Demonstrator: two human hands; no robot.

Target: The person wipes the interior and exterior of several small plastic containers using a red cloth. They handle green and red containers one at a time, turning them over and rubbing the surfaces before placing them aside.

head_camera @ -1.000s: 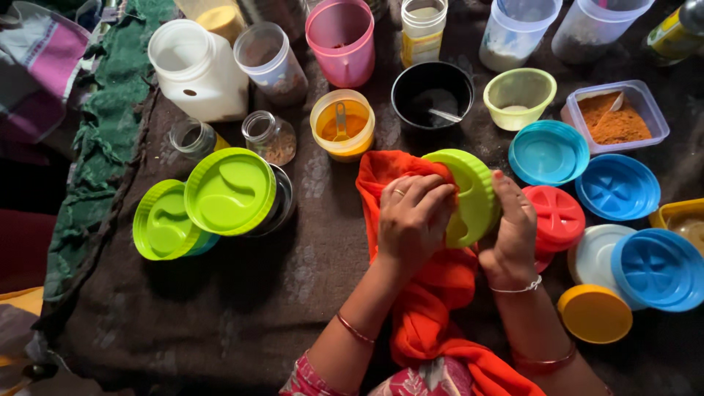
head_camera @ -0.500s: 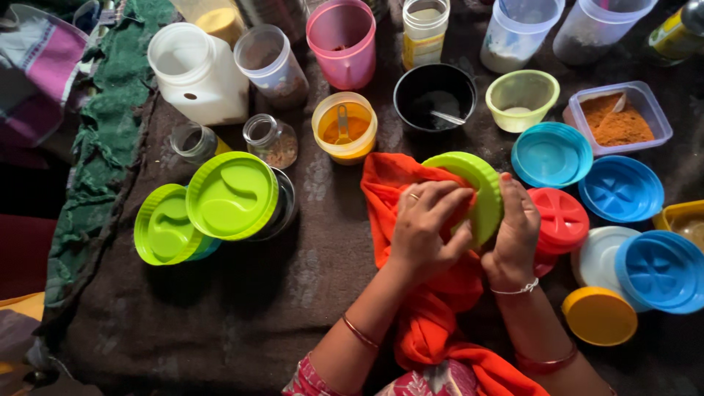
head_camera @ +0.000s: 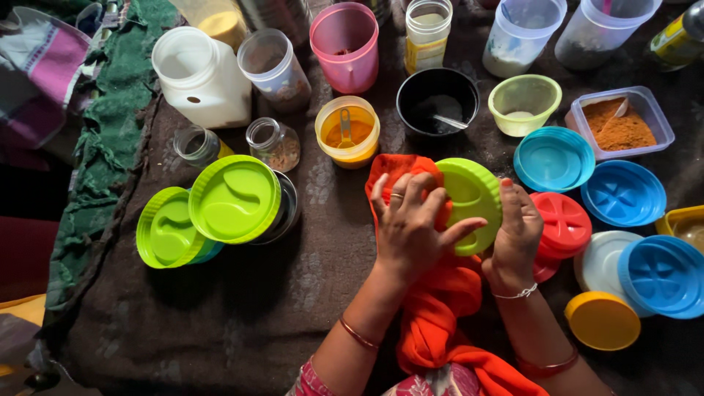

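Left hand (head_camera: 407, 227) spread over orange cloth (head_camera: 433, 315), pressing it on a lime-green lid (head_camera: 473, 202); right hand (head_camera: 517, 231) grips the lid's edge, held above the dark worktop (head_camera: 242, 323).

Containers behind: yellow cup (head_camera: 347, 132) w/ orange powder & scoop, black bowl (head_camera: 438, 101) w/ spoon, clear tub (head_camera: 620, 123) w/ rust-brown spice, pink jar (head_camera: 346, 45), white jar (head_camera: 199, 77).

Red lid (head_camera: 563, 226) just beside right hand; blue lids (head_camera: 623, 192) further right (several, loose). Two green lids (head_camera: 213, 213) at left.
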